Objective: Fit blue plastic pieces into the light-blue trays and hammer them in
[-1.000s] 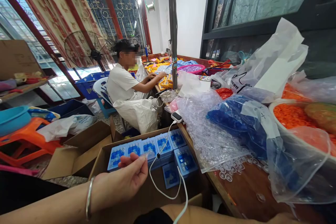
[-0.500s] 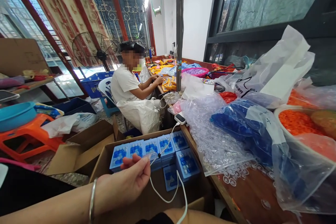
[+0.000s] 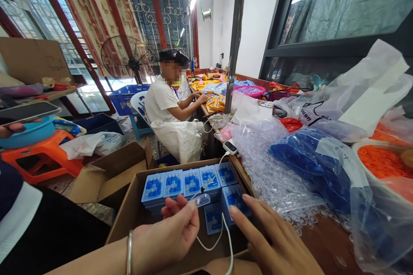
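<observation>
My left hand (image 3: pixel 171 234), with a metal bangle at the wrist, pinches a small clear plastic piece (image 3: pixel 203 200) between thumb and fingers. My right hand (image 3: pixel 274 236) holds nothing; its fingers are apart, a little right of the piece. Both hands hover over an open cardboard box (image 3: pixel 124 212). Inside it, stacks of flat blue cases (image 3: pixel 172 184) with clear and blue small parts stand in rows. A white cable (image 3: pixel 231 245) runs across the box to a small white device (image 3: pixel 229 147) on the table edge.
Right, a wooden table (image 3: pixel 325 245) bears a bag of clear rings (image 3: pixel 274 176), a bag of blue parts (image 3: pixel 300 150) and a tub of orange parts (image 3: pixel 380 161). Ahead, a co-worker (image 3: pixel 164 99) sits at the table. Far left, another person's hand (image 3: pixel 13 130) is near a flat device (image 3: pixel 32 111).
My right hand has come into view at the lower right, fingers spread. My left hand still pinches the clear piece, now more visible. A person's hand and flat device have come further in at left.
</observation>
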`<action>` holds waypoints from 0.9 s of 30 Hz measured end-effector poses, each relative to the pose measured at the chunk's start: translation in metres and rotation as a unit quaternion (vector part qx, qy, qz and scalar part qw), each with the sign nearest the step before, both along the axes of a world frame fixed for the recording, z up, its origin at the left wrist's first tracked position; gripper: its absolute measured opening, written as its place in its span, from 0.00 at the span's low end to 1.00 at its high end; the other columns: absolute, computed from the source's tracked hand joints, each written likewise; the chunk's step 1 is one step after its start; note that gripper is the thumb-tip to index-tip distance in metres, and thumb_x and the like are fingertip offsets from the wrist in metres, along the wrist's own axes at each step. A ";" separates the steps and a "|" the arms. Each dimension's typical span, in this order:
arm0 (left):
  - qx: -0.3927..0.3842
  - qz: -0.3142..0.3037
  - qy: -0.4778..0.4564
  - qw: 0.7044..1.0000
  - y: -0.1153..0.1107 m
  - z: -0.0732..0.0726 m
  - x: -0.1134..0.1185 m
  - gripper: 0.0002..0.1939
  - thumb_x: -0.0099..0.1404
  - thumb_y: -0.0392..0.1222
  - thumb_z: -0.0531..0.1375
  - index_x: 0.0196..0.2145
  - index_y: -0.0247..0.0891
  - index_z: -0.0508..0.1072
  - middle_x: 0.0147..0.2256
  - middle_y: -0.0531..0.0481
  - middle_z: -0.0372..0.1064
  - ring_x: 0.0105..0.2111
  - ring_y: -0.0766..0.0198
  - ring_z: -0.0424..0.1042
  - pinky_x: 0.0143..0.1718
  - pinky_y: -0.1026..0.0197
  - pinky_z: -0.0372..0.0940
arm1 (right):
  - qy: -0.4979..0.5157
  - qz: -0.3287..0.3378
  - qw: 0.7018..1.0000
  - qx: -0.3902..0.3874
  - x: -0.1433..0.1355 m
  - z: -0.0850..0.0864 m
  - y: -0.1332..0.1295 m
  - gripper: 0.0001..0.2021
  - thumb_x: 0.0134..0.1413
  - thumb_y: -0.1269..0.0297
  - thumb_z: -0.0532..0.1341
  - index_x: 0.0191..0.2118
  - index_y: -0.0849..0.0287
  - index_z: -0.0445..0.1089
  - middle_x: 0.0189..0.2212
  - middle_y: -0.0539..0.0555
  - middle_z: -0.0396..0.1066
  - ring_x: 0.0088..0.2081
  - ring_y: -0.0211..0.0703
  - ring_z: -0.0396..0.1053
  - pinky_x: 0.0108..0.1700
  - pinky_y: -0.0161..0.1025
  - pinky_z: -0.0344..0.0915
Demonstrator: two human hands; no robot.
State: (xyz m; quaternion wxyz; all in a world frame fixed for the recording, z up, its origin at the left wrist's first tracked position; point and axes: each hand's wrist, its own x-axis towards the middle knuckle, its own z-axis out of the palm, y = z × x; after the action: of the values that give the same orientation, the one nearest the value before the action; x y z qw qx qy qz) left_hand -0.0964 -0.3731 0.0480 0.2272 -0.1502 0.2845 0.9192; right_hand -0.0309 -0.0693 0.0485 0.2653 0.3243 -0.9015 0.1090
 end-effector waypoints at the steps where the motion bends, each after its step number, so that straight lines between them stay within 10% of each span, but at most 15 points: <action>1: 0.008 -0.011 -0.007 1.000 0.006 0.008 0.003 0.24 0.49 0.10 0.51 0.15 0.38 0.68 0.24 0.53 0.74 0.36 0.64 0.76 0.48 0.58 0.71 | 0.003 0.010 1.000 0.000 -0.009 0.005 -0.013 0.32 0.65 0.65 0.55 0.71 0.48 0.47 0.64 0.61 0.62 0.57 0.58 0.69 0.44 0.44 0.75; 6: 0.048 -0.041 -0.076 0.995 0.032 0.035 0.011 0.26 0.50 0.08 0.47 0.13 0.36 0.65 0.20 0.55 0.70 0.27 0.72 0.74 0.43 0.68 0.70 | -0.192 0.027 0.953 -0.234 -0.031 0.024 -0.059 0.27 0.66 0.65 0.56 0.68 0.48 0.54 0.60 0.57 0.67 0.57 0.47 0.69 0.53 0.42 0.71; 9: 0.077 -0.035 -0.099 0.991 0.039 0.037 0.011 0.25 0.51 0.09 0.47 0.13 0.37 0.64 0.20 0.54 0.70 0.26 0.71 0.74 0.42 0.67 0.70 | -0.350 0.026 0.843 -0.408 -0.038 0.032 -0.071 0.13 0.65 0.57 0.58 0.50 0.54 0.73 0.41 0.54 0.77 0.42 0.43 0.75 0.43 0.36 0.72; 16: 0.119 -0.035 -0.199 0.972 0.058 0.067 0.008 0.25 0.51 0.09 0.45 0.13 0.37 0.59 0.18 0.55 0.66 0.23 0.74 0.72 0.34 0.73 0.68 | -0.509 -0.008 0.617 -0.600 -0.041 0.030 -0.072 0.31 0.45 0.37 0.68 0.39 0.65 0.75 0.22 0.48 0.68 0.20 0.31 0.63 0.20 0.29 0.62; 21: 0.113 -0.061 -0.217 0.968 0.063 0.078 0.004 0.27 0.51 0.08 0.44 0.12 0.37 0.58 0.16 0.56 0.64 0.23 0.73 0.72 0.36 0.71 0.69 | -0.530 0.015 0.544 -0.650 -0.041 0.031 -0.068 0.29 0.40 0.39 0.72 0.35 0.65 0.74 0.20 0.48 0.69 0.17 0.30 0.64 0.16 0.27 0.61; 27: -0.007 -0.128 -0.014 0.992 0.055 0.078 -0.006 0.26 0.50 0.07 0.49 0.13 0.37 0.67 0.20 0.57 0.71 0.27 0.72 0.74 0.42 0.67 0.69 | -0.523 0.036 0.509 -0.682 -0.042 0.031 -0.071 0.28 0.43 0.42 0.72 0.36 0.66 0.74 0.21 0.48 0.70 0.17 0.30 0.66 0.16 0.25 0.62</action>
State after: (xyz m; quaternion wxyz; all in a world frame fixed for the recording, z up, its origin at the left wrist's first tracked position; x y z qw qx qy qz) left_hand -0.1021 -0.3179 0.1259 0.3456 -0.1268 0.3048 0.8784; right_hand -0.0725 -0.1406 0.0791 -0.1196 -0.0402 -0.5119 0.8497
